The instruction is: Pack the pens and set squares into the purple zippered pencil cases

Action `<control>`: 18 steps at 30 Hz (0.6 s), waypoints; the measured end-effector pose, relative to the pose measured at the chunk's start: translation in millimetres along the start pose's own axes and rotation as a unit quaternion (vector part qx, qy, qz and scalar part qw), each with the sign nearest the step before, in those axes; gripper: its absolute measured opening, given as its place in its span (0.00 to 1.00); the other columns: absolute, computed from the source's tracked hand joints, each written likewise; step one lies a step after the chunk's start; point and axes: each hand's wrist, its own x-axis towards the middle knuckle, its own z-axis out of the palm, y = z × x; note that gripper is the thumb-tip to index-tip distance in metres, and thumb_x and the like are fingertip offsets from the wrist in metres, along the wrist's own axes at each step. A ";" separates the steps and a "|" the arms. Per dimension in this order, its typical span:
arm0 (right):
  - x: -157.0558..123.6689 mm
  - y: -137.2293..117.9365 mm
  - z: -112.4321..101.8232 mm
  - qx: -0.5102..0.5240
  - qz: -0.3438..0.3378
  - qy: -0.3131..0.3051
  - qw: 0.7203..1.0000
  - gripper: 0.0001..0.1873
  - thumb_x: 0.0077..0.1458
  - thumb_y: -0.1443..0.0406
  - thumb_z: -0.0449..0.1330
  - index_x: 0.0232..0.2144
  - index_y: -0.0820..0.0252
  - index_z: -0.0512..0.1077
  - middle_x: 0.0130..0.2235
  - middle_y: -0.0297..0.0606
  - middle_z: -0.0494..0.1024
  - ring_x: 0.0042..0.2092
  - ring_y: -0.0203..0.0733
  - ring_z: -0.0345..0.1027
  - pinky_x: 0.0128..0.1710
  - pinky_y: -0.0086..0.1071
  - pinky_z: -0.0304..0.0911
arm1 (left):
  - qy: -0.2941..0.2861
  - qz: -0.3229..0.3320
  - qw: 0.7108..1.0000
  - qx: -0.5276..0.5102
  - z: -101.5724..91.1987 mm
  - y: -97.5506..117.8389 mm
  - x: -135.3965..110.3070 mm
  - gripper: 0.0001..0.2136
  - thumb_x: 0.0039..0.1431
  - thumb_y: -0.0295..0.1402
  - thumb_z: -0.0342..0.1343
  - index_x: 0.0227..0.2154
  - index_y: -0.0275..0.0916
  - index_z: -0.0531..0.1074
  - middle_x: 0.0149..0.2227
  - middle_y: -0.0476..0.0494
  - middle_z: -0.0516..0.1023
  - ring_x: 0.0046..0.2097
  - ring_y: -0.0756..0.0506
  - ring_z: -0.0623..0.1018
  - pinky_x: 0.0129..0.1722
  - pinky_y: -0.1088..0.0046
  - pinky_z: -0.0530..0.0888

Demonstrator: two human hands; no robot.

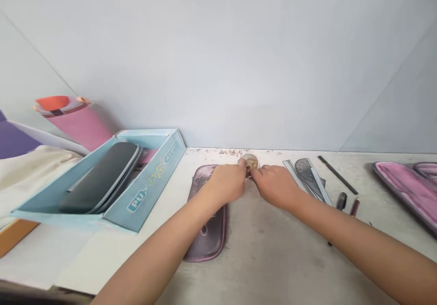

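Head view: on a pale table (273, 246), a blue box (150, 191) holding a dark case (99, 177) sits left of the hands, and an open pink case (409, 191) lies far to their right. The left hand (225, 184) is over a mauve pouch (208, 236); the right hand (275, 186) is just beside rulers (307, 180). Both hands, fingers nearly closed, seem to pinch a small round tub (250, 157) of shavings (251, 163) between them, though the view of the grip is poor.
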 end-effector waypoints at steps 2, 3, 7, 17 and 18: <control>-2.9 -0.3 2.3 0.000 0.019 -0.011 1.000 0.11 0.56 0.70 0.45 0.37 0.64 0.66 0.30 0.45 0.75 0.34 0.43 0.69 0.28 0.31 0.50 | 0.017 0.002 1.000 0.017 0.8 3.6 3.3 0.12 0.57 0.28 0.40 0.43 0.33 0.60 0.29 0.35 0.76 0.34 0.38 0.77 0.31 0.65 0.70; -4.6 -0.6 3.2 -0.001 0.032 -0.013 0.999 0.11 0.57 0.69 0.44 0.37 0.65 0.66 0.30 0.46 0.74 0.34 0.43 0.69 0.28 0.31 0.50 | 0.030 0.000 0.999 0.021 1.1 4.9 4.2 0.12 0.58 0.28 0.40 0.44 0.33 0.60 0.29 0.35 0.76 0.34 0.38 0.77 0.32 0.64 0.70; -12.8 -1.7 3.9 0.001 0.050 -0.015 0.999 0.13 0.58 0.67 0.44 0.40 0.65 0.65 0.31 0.47 0.75 0.34 0.43 0.69 0.29 0.31 0.51 | 0.011 0.037 0.999 0.004 6.7 5.4 4.6 0.13 0.54 0.25 0.43 0.43 0.34 0.62 0.29 0.36 0.76 0.35 0.38 0.77 0.34 0.64 0.70; 1.4 22.3 6.2 0.153 0.155 -0.010 0.976 0.14 0.59 0.61 0.46 0.44 0.57 0.65 0.35 0.40 0.77 0.38 0.43 0.70 0.33 0.29 0.54 | 0.070 0.006 0.912 -0.405 0.8 -5.9 -32.5 0.15 0.57 0.34 0.45 0.46 0.40 0.66 0.29 0.49 0.71 0.31 0.50 0.73 0.30 0.76 0.70; 2.8 23.9 6.8 0.176 0.161 -0.005 0.971 0.14 0.58 0.62 0.47 0.45 0.57 0.65 0.36 0.40 0.78 0.38 0.42 0.70 0.34 0.29 0.55 | 0.070 0.004 0.905 -0.419 -0.1 -3.4 -38.7 0.15 0.57 0.33 0.45 0.46 0.40 0.66 0.28 0.49 0.70 0.31 0.50 0.72 0.30 0.76 0.70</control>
